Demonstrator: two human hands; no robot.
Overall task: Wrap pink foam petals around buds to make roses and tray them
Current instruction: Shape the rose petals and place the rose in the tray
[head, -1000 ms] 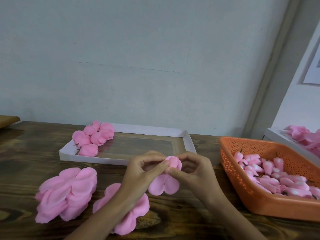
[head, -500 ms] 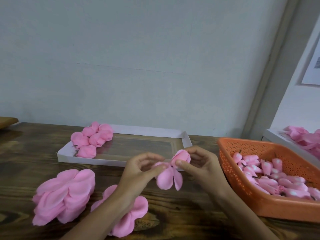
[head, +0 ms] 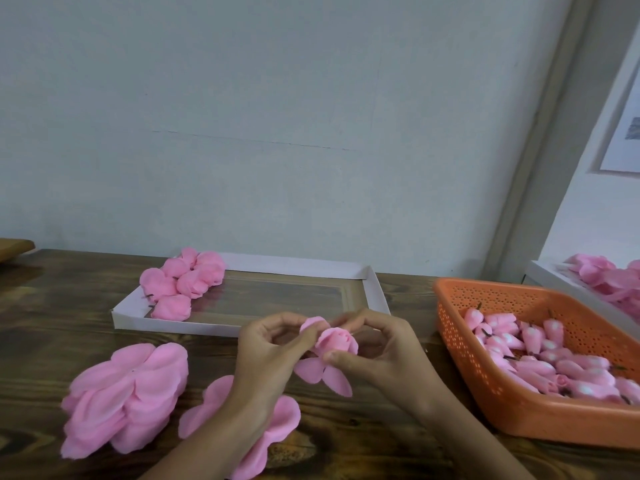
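The right hand (head: 384, 355) pinches the half-made rose (head: 337, 341), thumb on its near side and curled fingers behind it. The left hand (head: 266, 355) pinches one petal against the rose's left side with thumb and fingertips (the other fingers are curled above it). Two loose petals (head: 323, 374) hang down from the rose, which is held above the table (head: 52, 323) just in front of the tray (head: 375, 292). The tray is a shallow white one, and finished roses (head: 187, 282) are bunched in its far left corner. To the right of the hands stands an orange basket (head: 485, 393) with a heap of buds (head: 540, 351) in it. A thick petal stack (head: 128, 389) lies at the left of the table, and a thinner stack (head: 277, 424) lies partly under the left forearm. At the far right edge a second white tray (head: 554, 282) holds more pink pieces (head: 602, 275).
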